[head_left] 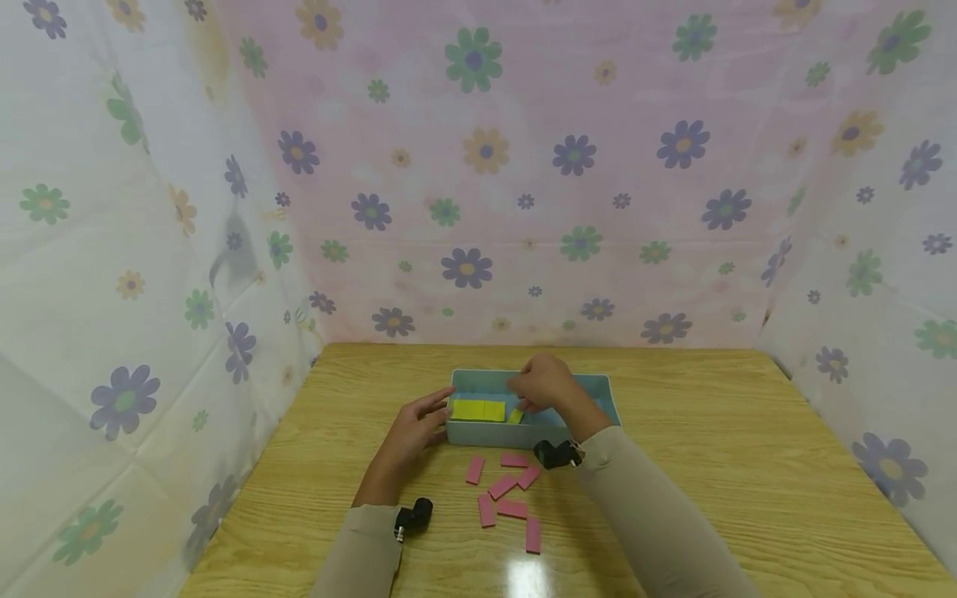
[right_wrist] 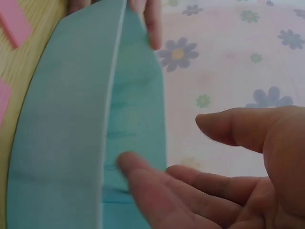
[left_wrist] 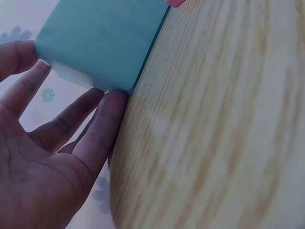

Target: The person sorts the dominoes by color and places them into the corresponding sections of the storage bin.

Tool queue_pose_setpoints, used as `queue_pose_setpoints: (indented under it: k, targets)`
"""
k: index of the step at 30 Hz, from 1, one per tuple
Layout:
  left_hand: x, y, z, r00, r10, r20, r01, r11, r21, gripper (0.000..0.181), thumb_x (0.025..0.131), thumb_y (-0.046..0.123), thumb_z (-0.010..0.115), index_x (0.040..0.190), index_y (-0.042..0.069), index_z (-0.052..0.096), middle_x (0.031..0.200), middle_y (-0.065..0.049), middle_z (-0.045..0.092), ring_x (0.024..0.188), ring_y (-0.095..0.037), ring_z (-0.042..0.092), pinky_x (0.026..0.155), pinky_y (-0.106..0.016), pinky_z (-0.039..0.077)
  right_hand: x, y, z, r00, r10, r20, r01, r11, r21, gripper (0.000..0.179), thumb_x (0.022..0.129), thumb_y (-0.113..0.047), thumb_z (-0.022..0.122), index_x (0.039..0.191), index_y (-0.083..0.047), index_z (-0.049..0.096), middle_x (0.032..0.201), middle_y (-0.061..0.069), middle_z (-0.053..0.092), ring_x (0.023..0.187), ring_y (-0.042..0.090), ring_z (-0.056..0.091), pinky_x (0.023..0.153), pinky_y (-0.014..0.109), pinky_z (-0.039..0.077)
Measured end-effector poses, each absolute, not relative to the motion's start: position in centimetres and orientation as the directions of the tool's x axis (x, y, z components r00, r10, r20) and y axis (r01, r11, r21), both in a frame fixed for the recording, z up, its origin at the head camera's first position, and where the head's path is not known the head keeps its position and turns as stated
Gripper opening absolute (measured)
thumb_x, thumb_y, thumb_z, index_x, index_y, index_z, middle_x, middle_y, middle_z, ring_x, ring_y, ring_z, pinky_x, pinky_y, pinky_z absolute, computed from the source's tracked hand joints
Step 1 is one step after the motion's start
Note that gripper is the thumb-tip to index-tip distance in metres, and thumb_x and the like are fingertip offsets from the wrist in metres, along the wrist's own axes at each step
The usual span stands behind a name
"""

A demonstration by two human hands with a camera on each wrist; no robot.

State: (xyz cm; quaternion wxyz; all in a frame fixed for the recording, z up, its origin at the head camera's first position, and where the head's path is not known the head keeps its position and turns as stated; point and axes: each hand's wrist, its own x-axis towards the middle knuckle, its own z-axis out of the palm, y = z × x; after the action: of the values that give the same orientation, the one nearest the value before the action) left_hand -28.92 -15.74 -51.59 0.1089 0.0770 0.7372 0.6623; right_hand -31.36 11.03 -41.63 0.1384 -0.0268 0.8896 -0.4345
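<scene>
A light blue rectangular box [head_left: 489, 433] stands on the table, its long side toward me. Yellow blocks [head_left: 478, 410] lie side by side at its left end. One more yellow block [head_left: 516, 414] sits at an angle to their right, close by my right fingertips. My right hand [head_left: 549, 384] reaches into the box from above; in the right wrist view its thumb is well apart from the fingers [right_wrist: 157, 195], with no block between them. My left hand [head_left: 409, 428] touches the box's left end with extended fingertips [left_wrist: 116, 102].
Several flat pink blocks [head_left: 503, 486] lie scattered on the wooden table [head_left: 710, 448] in front of the box, between my forearms. Flower-patterned cloth [head_left: 523, 191] hangs behind the table and on both sides.
</scene>
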Motion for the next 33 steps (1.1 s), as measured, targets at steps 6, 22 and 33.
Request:
queue_pose_setpoints:
  k: [6,22,33]
  targets:
    - [-28.9,-15.8,-51.6,-0.965,0.254,-0.06,-0.035,0.1,0.994,0.046,0.109,0.022,0.055,0.154,0.023,0.052,0.159,-0.018,0.045,0.141,-0.037,0.052,0.103,-0.049,0.055,-30.6,9.8,-40.4,-0.922,-0.231,-0.311,0.108,0.618,-0.779,0.046,0.097,-0.035,0.071,0.068,-0.012,0.044,0.066,-0.001,0.045,0.097,0.042,0.075,0.078,0.046,0.064]
    - [-29.0,-15.8,-51.8,-0.966,0.256,-0.044,-0.019,0.098,0.995,0.043,0.108,0.021,0.055,0.152,0.026,0.055,0.158,-0.019,0.045,0.141,-0.038,0.052,0.102,-0.049,0.056,-30.6,6.9,-41.8,-0.862,-0.284,-0.42,0.126,0.682,-0.72,0.082,0.104,-0.053,0.053,0.161,0.001,0.029,0.158,0.024,0.044,0.115,0.047,0.065,0.103,0.061,0.051]
    - [-29.1,-15.9,-51.8,-0.964,0.264,-0.032,-0.005,0.101,0.995,0.044,0.108,0.021,0.055,0.152,0.025,0.055,0.159,-0.019,0.044,0.141,-0.039,0.051,0.103,-0.05,0.055,-31.1,6.7,-42.9,-0.872,-0.303,-0.384,0.077,0.69,-0.72,0.083,0.105,-0.063,0.043,0.158,0.0,0.037,0.157,0.022,0.046,0.128,0.04,0.06,0.105,0.058,0.051]
